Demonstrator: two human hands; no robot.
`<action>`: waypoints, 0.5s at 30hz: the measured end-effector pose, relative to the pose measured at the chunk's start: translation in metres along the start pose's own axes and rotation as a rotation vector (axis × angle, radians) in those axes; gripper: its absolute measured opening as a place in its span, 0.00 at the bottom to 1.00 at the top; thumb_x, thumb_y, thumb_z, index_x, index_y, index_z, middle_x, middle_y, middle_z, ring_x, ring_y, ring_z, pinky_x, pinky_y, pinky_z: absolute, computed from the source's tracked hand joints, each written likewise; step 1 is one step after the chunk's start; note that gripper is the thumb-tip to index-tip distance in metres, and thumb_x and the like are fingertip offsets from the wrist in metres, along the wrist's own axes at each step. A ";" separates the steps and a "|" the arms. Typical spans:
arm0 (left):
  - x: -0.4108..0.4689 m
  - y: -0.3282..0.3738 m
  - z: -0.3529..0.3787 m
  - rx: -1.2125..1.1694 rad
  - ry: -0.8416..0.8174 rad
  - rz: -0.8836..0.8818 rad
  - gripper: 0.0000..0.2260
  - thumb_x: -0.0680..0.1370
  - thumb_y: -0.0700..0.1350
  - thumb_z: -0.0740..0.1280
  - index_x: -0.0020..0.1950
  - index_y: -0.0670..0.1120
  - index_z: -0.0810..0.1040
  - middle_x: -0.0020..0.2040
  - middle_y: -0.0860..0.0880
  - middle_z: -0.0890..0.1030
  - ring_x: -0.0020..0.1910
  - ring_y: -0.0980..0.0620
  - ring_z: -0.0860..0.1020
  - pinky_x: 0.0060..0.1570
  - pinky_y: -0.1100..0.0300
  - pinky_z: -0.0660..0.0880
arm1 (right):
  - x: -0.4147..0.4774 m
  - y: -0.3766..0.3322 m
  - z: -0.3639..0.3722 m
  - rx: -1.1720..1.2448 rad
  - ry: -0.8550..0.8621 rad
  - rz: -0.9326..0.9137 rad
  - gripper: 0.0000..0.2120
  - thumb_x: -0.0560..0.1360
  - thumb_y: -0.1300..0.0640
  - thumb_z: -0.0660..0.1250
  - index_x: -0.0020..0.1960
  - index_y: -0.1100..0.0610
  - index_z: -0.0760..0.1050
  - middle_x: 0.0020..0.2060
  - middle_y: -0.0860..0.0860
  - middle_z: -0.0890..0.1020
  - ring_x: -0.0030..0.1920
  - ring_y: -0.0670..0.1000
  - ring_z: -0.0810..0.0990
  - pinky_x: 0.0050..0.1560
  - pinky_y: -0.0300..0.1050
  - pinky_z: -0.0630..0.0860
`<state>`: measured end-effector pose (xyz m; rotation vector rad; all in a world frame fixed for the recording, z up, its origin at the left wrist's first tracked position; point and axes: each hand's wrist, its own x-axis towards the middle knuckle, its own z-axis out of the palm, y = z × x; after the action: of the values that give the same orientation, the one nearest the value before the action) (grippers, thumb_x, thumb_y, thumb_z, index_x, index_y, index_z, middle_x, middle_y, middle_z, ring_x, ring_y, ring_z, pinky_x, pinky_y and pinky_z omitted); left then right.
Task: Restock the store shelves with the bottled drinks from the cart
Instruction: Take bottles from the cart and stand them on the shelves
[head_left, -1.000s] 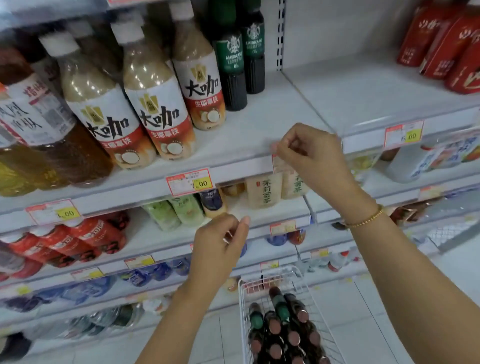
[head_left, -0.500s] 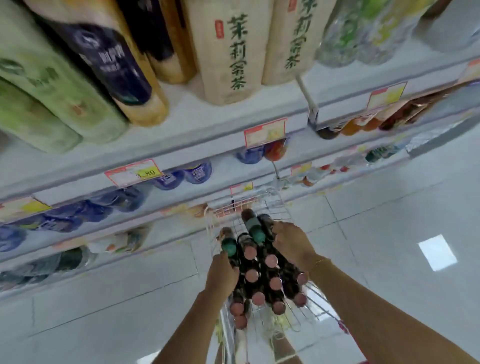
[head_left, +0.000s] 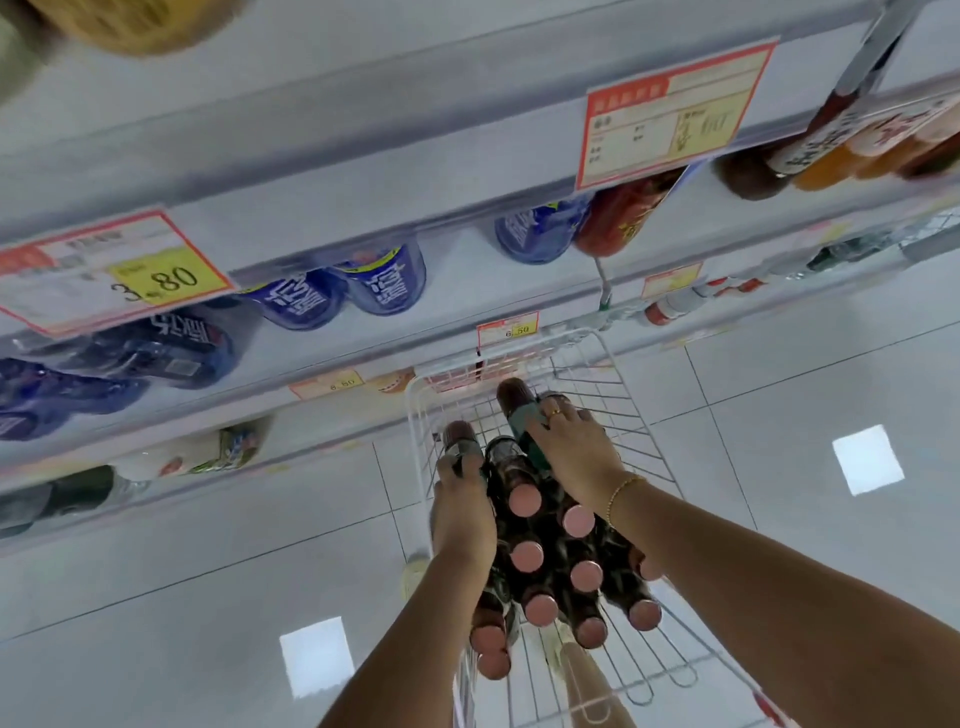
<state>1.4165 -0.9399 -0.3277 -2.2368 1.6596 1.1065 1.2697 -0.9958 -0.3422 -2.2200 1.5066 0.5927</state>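
Head view: your cart (head_left: 644, 431), a white wire basket, sits at 6 o'clock on the pale tiled floor (head_left: 208, 525), with its far end close to the lowest shelves (head_left: 322, 197). It holds a tight cluster of dark bottles (head_left: 525, 556) standing upright, most showing pink caps. None of them is on a shelf.

The shelves run across from 9 to 2 o'clock. Blue bottles (head_left: 387, 283) stand on one at 11 o'clock, and a red bottle (head_left: 618, 223) stands just beside another blue one at 12 o'clock. A price tag (head_left: 111, 270) reading 3.80 hangs at 9 o'clock.

Your left hand (head_left: 462, 512) reaches down on the cluster's 9 o'clock side, fingers curled round the neck of the left bottle (head_left: 460, 436). Your right hand (head_left: 574, 449) lies palm down at the cluster's 12 o'clock end, fingers wrapped over the right bottle (head_left: 511, 402), which has a teal label. A ring (head_left: 555, 413) shows on one finger and a bracelet (head_left: 623, 491) on the wrist. Both forearms enter from 5 to 6 o'clock. You cannot tell whether either gripped bottle has lifted off the cart's floor.
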 end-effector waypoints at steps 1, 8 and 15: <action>0.001 0.000 0.000 -0.007 -0.002 -0.001 0.28 0.73 0.32 0.61 0.71 0.48 0.60 0.67 0.43 0.63 0.57 0.44 0.74 0.49 0.52 0.76 | 0.002 0.001 0.002 0.003 0.002 -0.034 0.33 0.68 0.70 0.64 0.70 0.56 0.60 0.68 0.61 0.65 0.66 0.63 0.65 0.61 0.56 0.72; 0.000 0.003 -0.005 -0.170 0.024 -0.057 0.20 0.73 0.32 0.62 0.63 0.45 0.68 0.64 0.45 0.64 0.55 0.45 0.74 0.48 0.55 0.75 | 0.006 0.009 -0.028 0.373 0.001 0.039 0.24 0.70 0.68 0.65 0.63 0.53 0.66 0.60 0.56 0.67 0.49 0.61 0.77 0.47 0.53 0.79; -0.029 0.021 -0.041 -0.243 0.148 -0.016 0.20 0.71 0.35 0.69 0.61 0.45 0.71 0.63 0.45 0.68 0.51 0.46 0.77 0.49 0.61 0.75 | -0.032 0.013 -0.075 0.639 0.124 0.042 0.22 0.69 0.59 0.71 0.61 0.57 0.70 0.56 0.54 0.69 0.53 0.57 0.76 0.53 0.42 0.73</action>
<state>1.4135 -0.9464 -0.2737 -2.5336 1.6353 1.2246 1.2567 -1.0159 -0.2631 -1.7506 1.5297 -0.0317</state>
